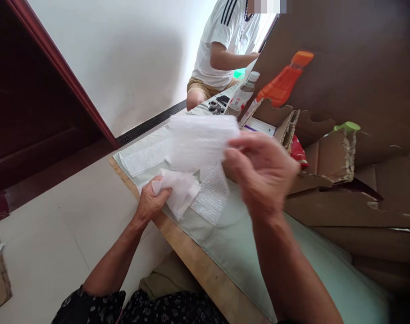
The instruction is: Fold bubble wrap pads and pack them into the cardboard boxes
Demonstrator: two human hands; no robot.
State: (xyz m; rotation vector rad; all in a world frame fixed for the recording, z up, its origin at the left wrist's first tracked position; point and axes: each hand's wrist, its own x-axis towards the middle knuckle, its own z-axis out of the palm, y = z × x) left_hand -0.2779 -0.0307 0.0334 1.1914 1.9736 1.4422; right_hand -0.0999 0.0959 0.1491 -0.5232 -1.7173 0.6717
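Between its thumb and fingers, my left hand (152, 200) pinches a whitish, see-through plastic bag (179, 191) over the table edge. My right hand (264, 168) is raised above the table, thumb and fingers closed on the right end of a flat white packet (201, 141). Motion smears that packet, so its exact kind is unclear. A bubble wrap sheet (213, 195) lies under and beside the plastic bag. Farther left, another bubble wrap piece (142, 157) rests on the pale green cloth (235, 234).
Torn cardboard boxes (326, 157) line the right side, with an orange bottle (282, 83) and a green item (348, 127) in them. A clear bottle (242, 92) stands by keys (216, 107). Another person (218, 58) sits at the far end. A wooden table edge (191, 245) runs along my side.
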